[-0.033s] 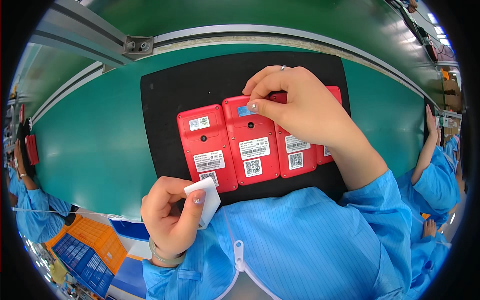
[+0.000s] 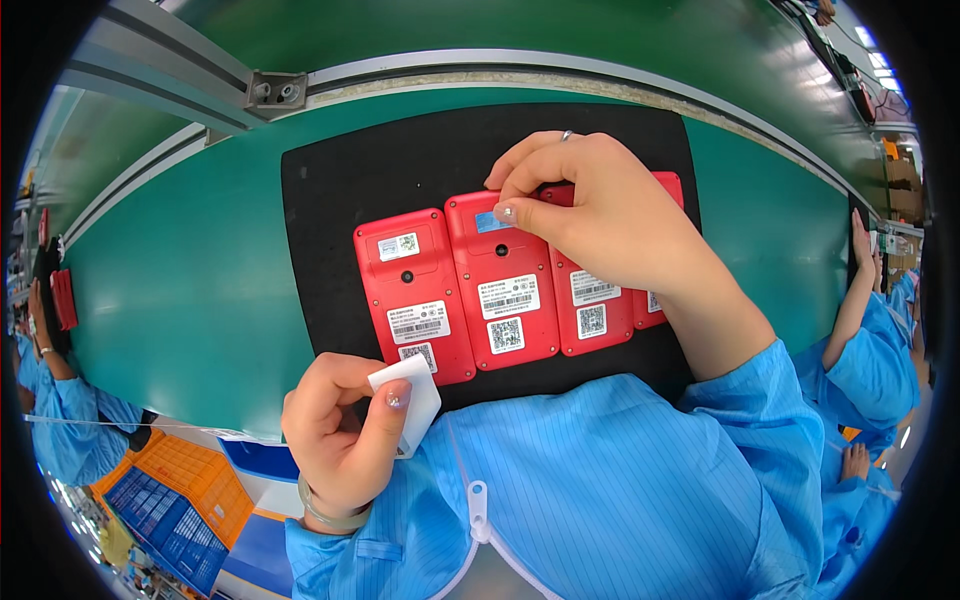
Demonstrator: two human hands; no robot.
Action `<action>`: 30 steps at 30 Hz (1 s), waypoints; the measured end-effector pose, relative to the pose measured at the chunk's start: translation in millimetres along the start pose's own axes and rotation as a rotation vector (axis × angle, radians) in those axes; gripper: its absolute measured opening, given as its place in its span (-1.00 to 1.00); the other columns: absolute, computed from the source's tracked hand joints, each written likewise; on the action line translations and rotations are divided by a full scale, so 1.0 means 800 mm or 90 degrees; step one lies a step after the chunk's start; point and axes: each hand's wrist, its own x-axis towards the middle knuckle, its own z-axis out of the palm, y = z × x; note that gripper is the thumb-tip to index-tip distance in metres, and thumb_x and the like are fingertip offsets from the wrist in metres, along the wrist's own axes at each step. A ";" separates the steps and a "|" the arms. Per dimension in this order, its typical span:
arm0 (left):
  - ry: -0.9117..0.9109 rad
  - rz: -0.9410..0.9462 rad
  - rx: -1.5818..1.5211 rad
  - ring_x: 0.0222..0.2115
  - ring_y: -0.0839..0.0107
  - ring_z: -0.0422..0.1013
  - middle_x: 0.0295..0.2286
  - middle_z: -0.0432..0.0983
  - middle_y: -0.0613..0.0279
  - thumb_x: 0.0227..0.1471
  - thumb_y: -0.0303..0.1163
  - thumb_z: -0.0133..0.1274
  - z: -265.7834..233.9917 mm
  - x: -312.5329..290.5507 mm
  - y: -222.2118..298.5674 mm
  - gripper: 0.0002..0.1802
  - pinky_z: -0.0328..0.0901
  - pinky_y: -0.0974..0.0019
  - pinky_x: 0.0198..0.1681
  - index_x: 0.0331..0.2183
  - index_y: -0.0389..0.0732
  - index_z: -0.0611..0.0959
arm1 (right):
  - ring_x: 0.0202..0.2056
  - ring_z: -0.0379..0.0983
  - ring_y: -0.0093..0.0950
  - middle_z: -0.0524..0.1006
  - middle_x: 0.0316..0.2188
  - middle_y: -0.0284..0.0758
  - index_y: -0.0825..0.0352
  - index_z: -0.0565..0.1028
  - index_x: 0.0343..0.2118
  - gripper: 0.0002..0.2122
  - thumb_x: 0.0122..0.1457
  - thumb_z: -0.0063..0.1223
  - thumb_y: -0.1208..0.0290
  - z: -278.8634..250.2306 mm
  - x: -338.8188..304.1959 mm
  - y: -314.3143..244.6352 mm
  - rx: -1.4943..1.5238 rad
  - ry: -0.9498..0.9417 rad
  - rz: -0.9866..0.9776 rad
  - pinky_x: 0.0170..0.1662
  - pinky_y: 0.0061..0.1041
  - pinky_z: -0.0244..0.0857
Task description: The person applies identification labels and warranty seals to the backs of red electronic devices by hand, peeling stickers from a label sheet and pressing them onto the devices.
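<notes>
Second from left in a row of four on a black mat (image 2: 320, 210), back side up: the second red device (image 2: 502, 264), a small blue sticker (image 2: 486, 222) near its top edge. Over its upper right corner, the right hand (image 2: 610, 205), fingers curled, thumb tip at the sticker's end, forefinger arched near the device's top edge; from this angle, cannot fairly tell whether gripping anything. Just left, the first red device (image 2: 412, 292); to the right, the third red device (image 2: 617, 312) and fourth red device (image 2: 645, 312), both partly hidden by hand and wrist. Near the row's lower left corner, the left hand (image 2: 340, 425), closed in a pinch on a folded white sheet (image 2: 420, 400).

Room on the mat left of the row and beyond its top edge; little on the near side, hard by the blue smock (image 2: 620, 450). Past the mat, a broad stretch of green tabletop (image 2: 170, 310) to the left, a narrower one to the right, then a metal rail (image 2: 480, 62) along the far edge.

Smooth, round-cornered casings with white labels (image 2: 510, 295) and a round dark lens (image 2: 502, 251); dull, flat mat; finely striped smock cloth.
</notes>
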 end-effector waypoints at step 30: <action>-0.101 0.076 -0.105 -0.39 0.51 0.45 -0.37 0.45 0.10 -0.07 -0.71 0.00 0.016 -0.015 0.026 -0.77 0.36 0.48 -0.35 -0.26 -0.41 0.46 | -0.34 0.39 -0.41 0.43 -0.45 -0.30 0.36 0.45 -0.41 -0.89 -0.03 0.12 0.55 0.041 -0.075 -0.044 0.305 -0.101 -0.194 -0.32 -0.48 0.28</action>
